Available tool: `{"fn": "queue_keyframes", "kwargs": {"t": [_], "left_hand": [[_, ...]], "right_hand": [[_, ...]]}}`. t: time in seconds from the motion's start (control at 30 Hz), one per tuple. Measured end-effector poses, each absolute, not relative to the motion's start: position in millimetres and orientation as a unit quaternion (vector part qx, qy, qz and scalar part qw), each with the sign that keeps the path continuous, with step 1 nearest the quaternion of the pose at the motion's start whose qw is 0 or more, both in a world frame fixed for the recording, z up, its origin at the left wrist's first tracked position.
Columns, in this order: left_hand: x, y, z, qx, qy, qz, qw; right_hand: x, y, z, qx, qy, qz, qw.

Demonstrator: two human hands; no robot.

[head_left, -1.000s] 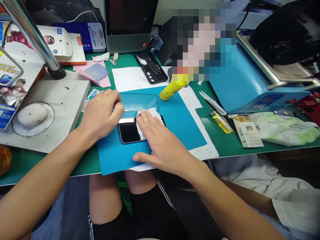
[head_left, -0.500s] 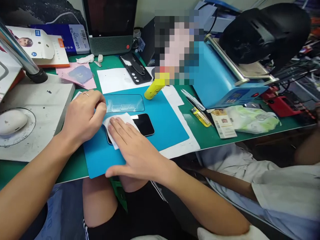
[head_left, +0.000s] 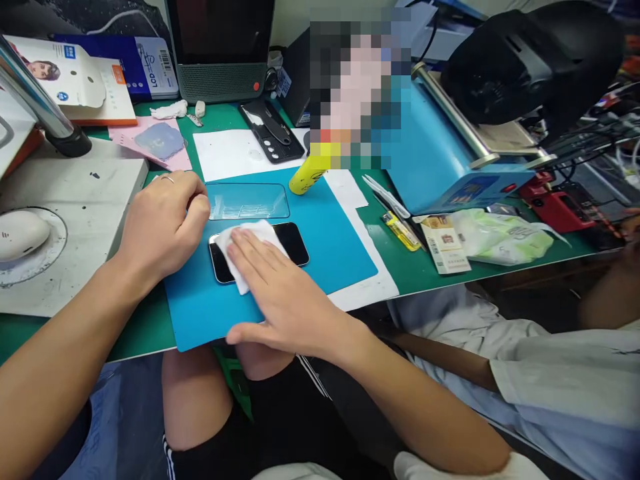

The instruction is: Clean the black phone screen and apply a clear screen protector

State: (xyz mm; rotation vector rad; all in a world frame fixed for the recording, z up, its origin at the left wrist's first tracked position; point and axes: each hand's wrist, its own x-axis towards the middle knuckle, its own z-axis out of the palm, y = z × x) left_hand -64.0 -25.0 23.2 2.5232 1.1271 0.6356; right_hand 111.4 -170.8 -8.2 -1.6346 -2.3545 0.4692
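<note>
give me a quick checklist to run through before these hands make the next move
1. Black-screened rectangular phone lying on the flat blue mat: ok
2. Soft white wipe under the right hand: ok
3. Clear black-edged rectangular sheet apart from the phone: ok, just beyond it
4. Left hand off the phone: ok
5. Left hand holding nothing: cannot tell, curled fingers hide its palm
6. Whole phone uncovered: not ok, the wipe covers part
</note>
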Motion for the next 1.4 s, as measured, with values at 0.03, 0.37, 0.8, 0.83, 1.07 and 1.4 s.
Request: {"fn": "queue_keyframes", "kwargs": {"t": [0.03,0.37,0.8,0.83,1.07,1.4], "left_hand": [[-64,-25,23,0.880,0.392,0.222,0.150],[-63,-27,24,0.874,0.397,0.224,0.171],[-63,-27,22,0.876,0.402,0.216,0.159],[-63,-27,22,0.876,0.402,0.215,0.159],[-63,-26,21,0.881,0.387,0.225,0.153],[-63,-26,23,0.886,0.382,0.216,0.151]], "right_hand": [[119,-174,-8,-0.567,-0.801,0.161,0.107],[164,-199,-14,-0.597,-0.787,0.133,0.077],[171,-202,-16,-0.615,-0.779,0.116,0.051],[171,-202,-16,-0.618,-0.776,0.113,0.052],[166,-211,-17,-0.625,-0.768,0.125,0.062],[162,-214,-18,-0.621,-0.770,0.124,0.074]]}}
